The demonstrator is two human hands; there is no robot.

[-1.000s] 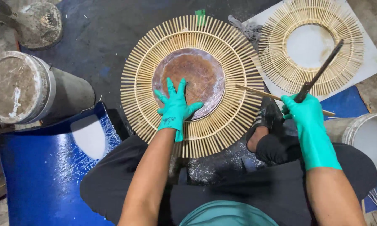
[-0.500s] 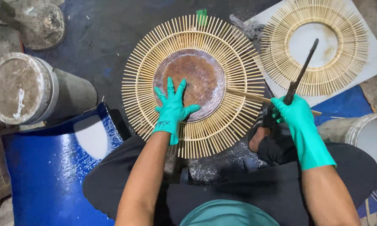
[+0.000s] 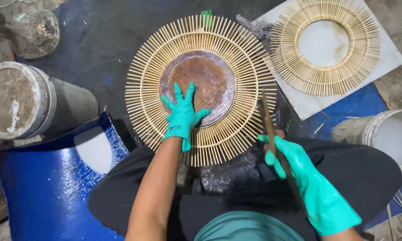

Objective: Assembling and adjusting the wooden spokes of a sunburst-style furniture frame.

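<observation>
Two teal-gloved hands are working over a round sunburst frame of bamboo sticks (image 3: 201,89) lying flat on the dark floor (image 3: 98,58) in front of the seated person. The left hand (image 3: 182,115) is lying flat with its fingers spread, pressing on the near edge of the rusty round metal plate (image 3: 201,80) that is sitting in the middle of the frame. The right hand (image 3: 295,165) is hovering near the person's lap, just off the frame's near-right edge, its fingers closing around a thin dark stick-like tool (image 3: 272,134) whose far tip is reaching over the outer ring of sticks. A second bamboo sunburst frame (image 3: 324,47), with an open centre, is resting on a white board (image 3: 388,58) at the far right. A dusty cylindrical can (image 3: 27,102) is lying on its side at the left, with a grey lump of a vessel (image 3: 35,33) farther back. A glossy blue panel (image 3: 44,187) is sitting at the near left, and a pale bucket (image 3: 384,134) is standing at the right edge.
</observation>
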